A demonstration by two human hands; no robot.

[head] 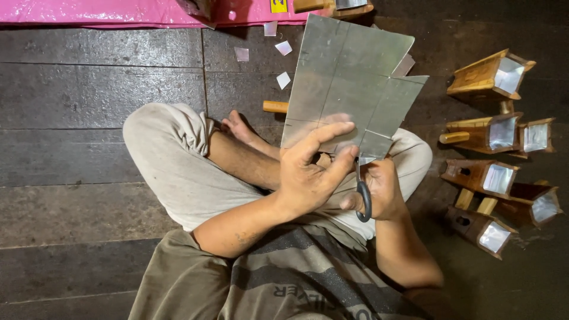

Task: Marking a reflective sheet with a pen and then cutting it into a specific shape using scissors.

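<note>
Head view, looking down at your crossed legs on the dark plank floor [89,89]. Your left hand [308,175] is closed on the lower edge of a thin metal sheet [349,83], thumb lying across its face and the other fingers wrapped behind it. Your right hand [379,189] is closed around the handles of a pair of scissors [363,192], whose black loop shows below the knuckles; the blades rise to the sheet's bottom edge, but whether they stand parted or closed cannot be told.

The sheet is held in the air above your knees, off the floor. Its long axis runs from your hands up and away from you, towards the pink cover [106,12] along the floor's far edge, leaning slightly to the right. Scored lines cross its face, and a slit already opens its right side.

Risks, as a judgement: the sheet is gripped only at one end, so it may flex or twist as the blades bite and pull the cut off its scored line; your left thumb lies near the blades and the cut edge looks sharp, so a slip could nick it.

Small metal offcuts [283,80] lie on the floor beyond your foot, and wooden boxes with metal-lined mouths [489,74] stand along its right edge
</note>
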